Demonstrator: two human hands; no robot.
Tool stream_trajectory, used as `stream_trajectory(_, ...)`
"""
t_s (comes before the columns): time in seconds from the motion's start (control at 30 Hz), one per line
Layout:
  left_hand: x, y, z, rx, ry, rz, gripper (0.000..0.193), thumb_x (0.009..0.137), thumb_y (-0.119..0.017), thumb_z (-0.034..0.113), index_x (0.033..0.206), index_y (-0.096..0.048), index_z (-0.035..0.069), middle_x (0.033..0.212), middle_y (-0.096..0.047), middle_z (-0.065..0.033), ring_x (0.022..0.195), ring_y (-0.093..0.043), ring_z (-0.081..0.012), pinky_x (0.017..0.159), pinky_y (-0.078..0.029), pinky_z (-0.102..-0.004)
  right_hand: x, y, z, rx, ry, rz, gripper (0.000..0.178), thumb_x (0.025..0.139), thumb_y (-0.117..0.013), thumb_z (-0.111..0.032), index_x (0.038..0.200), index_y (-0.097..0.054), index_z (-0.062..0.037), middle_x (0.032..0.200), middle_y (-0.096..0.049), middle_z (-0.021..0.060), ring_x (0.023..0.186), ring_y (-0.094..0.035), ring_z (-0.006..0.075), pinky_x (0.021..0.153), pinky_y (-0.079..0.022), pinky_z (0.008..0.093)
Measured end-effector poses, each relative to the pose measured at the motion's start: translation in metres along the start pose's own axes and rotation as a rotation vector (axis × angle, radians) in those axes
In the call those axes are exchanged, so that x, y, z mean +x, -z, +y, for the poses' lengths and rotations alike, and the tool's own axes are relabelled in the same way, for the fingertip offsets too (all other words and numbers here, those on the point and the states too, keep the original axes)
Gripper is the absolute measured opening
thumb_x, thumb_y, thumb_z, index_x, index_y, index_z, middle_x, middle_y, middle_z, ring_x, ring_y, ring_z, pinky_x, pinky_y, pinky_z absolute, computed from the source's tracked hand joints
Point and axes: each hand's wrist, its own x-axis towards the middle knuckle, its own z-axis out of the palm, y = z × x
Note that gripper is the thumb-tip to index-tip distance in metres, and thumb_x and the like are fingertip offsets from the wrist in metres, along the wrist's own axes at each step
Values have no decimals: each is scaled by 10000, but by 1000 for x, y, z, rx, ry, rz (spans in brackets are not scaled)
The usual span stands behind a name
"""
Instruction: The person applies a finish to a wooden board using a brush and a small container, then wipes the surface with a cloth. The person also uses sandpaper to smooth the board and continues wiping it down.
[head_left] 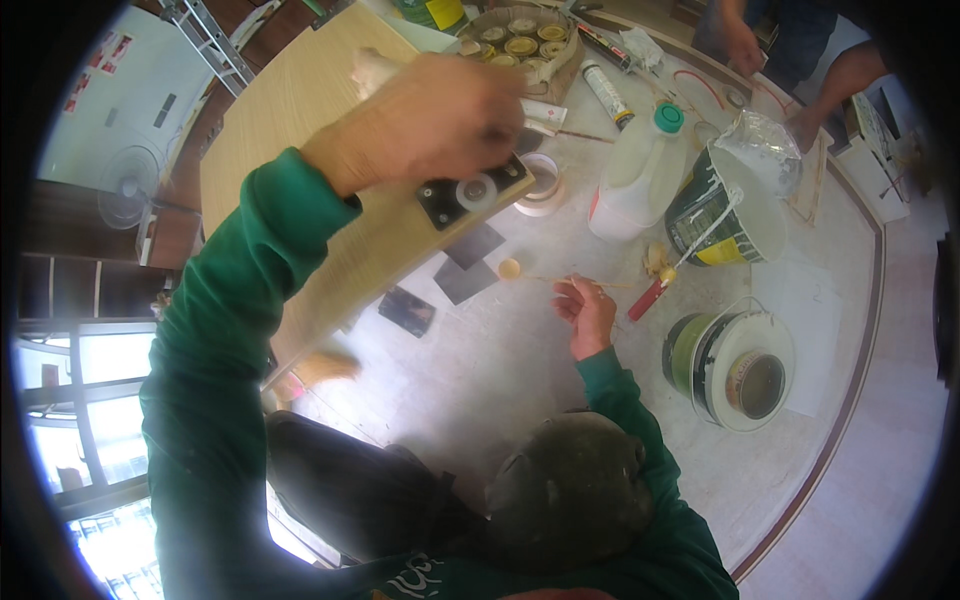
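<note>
My left hand [435, 115], smeared by motion, is raised over a light wood panel [285, 225]. Below its fingers, a black metal plate [440, 203] with a pale ring-shaped wheel [476, 191] sits at the panel's end; whether the hand touches it is hidden. Over the floor, my right hand [590, 315] has its fingers curled around a thin wooden stick [622, 286]. A small round tan disc [510, 269] shows at the stick's left end; I cannot tell if they are joined. Dark flat squares [468, 265] lie left of that hand.
A red-handled brush [648, 299], a lidded bucket [690, 345], an open bucket [715, 215] and a white jug [635, 180] stand or lie to the right. Tape rolls [541, 185], a sealant tube [607, 95] and a bag of tins [520, 45] are farther off. Another person's hands [805, 125] show at upper right.
</note>
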Motion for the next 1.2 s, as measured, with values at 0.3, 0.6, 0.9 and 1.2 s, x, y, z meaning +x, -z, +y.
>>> stream_trajectory(0.3, -4, 9, 12, -82, 92, 3, 80, 818, -741, 43, 876, -690, 25, 806, -566, -91, 707, -612, -308, 645, -488, -408, 3, 4, -1, -12, -16, 9, 309, 949, -696, -283, 1103, -651, -19, 956, -748, 111, 753, -691, 200, 665, -535, 299)
stream_trajectory(0.6, -6, -3, 1, -38, 65, -16, 86, 808, -727, 59, 839, -653, 27, 820, -563, -106, 728, -615, -340, 635, -492, -424, 2, 5, 1, 8, -19, 32, 278, 955, -685, -264, 1090, -651, -23, 940, -746, 106, 726, -687, 197, 658, -535, 297)
stream_trajectory(0.9, -9, 19, -15, 113, 79, 54, 105, 811, -761, 43, 870, -677, 19, 821, -579, -102, 717, -622, -311, 635, -494, -410, 1, 7, 1, 6, -7, 30, 265, 954, -682, -258, 1082, -654, -28, 934, -745, 104, 722, -688, 198, 658, -532, 296)
stream_trajectory(1.2, -8, 4, 10, -58, 85, 23, 95, 829, -752, 34, 894, -688, 8, 827, -588, -104, 710, -622, -309, 649, -499, -409, 1, 7, 1, -29, 2, 27, 294, 946, -693, -285, 1091, -660, -31, 947, -753, 97, 734, -692, 186, 664, -539, 291)
